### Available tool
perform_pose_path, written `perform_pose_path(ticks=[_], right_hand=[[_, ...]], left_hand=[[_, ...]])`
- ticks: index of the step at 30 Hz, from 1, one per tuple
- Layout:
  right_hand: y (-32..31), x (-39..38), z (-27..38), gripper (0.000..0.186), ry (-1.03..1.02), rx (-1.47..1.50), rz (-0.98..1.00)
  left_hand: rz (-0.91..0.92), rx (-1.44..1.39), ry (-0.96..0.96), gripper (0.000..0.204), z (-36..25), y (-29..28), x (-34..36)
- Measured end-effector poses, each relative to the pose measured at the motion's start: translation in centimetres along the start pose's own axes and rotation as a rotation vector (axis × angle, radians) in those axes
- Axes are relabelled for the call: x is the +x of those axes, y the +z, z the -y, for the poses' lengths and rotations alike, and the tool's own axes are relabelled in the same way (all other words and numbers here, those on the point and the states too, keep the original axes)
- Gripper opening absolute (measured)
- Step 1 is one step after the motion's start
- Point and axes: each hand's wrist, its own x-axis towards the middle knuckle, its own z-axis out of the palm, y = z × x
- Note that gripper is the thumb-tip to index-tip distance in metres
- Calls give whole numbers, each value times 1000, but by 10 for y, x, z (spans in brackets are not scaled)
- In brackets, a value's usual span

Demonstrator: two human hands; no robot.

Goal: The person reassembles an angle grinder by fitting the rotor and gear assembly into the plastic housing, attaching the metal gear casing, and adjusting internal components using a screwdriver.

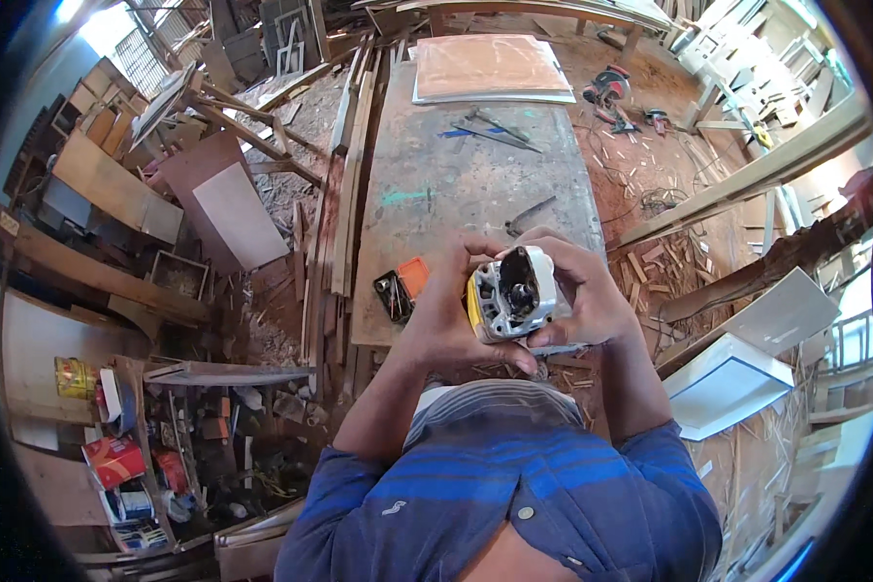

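In left hand [445, 315] and right hand [592, 291], both half-curled: holding opened tool housing [543, 281] over table's [456, 218] near end, not yet covered.

Room lay on the worktop [436, 223] left of an angled tool [531, 211]; the held housing [541, 281] barred the near end, stacked sheets [495, 68] the far.
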Motion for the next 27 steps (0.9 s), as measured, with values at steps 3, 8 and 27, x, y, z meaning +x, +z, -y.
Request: perform_pose_path(ticks=[3, 8, 27], right_hand=[[-8, -2, 1, 102, -23, -187, 99], [-2, -11, -19, 115, -9, -77, -59], [67, -29, -92, 82, 463, 434, 35]], left_hand=[[-20, 18, 22, 123, 10, 0, -6], [-88, 138, 75, 121, 29, -6, -16], [-522, -266, -54, 83, 47, -3, -30]])
